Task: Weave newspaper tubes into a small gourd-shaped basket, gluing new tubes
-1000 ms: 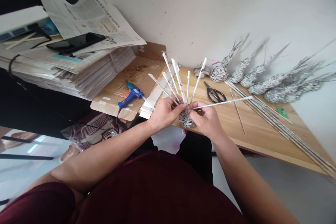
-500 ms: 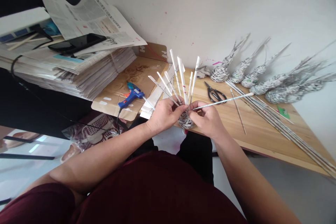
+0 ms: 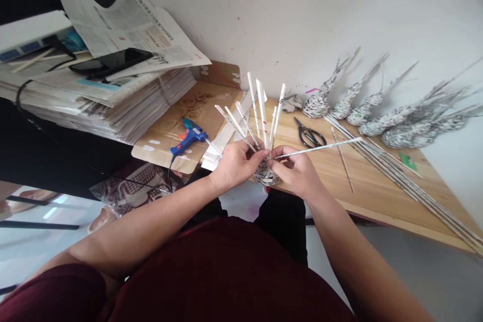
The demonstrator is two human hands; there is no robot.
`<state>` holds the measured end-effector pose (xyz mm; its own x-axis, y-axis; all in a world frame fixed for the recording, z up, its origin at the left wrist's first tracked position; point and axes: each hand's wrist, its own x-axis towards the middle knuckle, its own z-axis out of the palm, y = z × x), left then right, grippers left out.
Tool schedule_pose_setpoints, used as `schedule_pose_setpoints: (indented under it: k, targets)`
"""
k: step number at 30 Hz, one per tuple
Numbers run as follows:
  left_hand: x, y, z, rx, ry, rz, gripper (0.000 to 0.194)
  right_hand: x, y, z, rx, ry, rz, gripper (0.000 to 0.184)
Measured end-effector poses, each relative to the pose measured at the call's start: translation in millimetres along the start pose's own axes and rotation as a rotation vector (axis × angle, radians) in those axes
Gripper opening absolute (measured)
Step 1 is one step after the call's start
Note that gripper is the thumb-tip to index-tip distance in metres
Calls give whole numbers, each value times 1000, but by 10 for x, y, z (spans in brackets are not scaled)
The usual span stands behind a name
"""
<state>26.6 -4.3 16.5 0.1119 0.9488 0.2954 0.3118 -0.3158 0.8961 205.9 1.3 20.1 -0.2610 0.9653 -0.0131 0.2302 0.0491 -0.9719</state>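
A small woven newspaper piece [image 3: 266, 175] is between my hands at the table's front edge, with several rolled paper sticks [image 3: 263, 110] fanning up from it. My left hand [image 3: 238, 163] is closed on its upper left side, thumb pressed at the base of the sticks. On the other side, my right hand [image 3: 298, 168] pinches a long rolled paper strip [image 3: 324, 147] close to the weave. That strip's free end points right over the table. My fingertips partly hide the place where strip and weave meet.
Black-handled scissors [image 3: 310, 133] lie behind my right hand. At left are a blue glue gun [image 3: 190, 138] on cardboard [image 3: 160, 153] and a tall newspaper stack [image 3: 139, 110] bearing a phone [image 3: 113, 62]. Finished woven pieces [image 3: 317, 103] line the wall; long paper sticks [image 3: 407, 181] lie at right.
The long strip's free end has tipped slightly down and left. The upright sticks and woven piece have shifted a little; both hands keep their hold.
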Motion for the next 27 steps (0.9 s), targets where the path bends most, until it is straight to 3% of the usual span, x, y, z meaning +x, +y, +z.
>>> schedule_pose_setpoints:
  k: [8,15,27]
  targets:
    - [-21,18,10,87,16,63,14,16,-2,47,-22,81,-37,7]
    - [19,-21,-42,42,6,44,16,10,-50,-66,68,-145,16,20]
    - [-8,1,-45,88,1,80,15,72,16,58,54,18,-8,11]
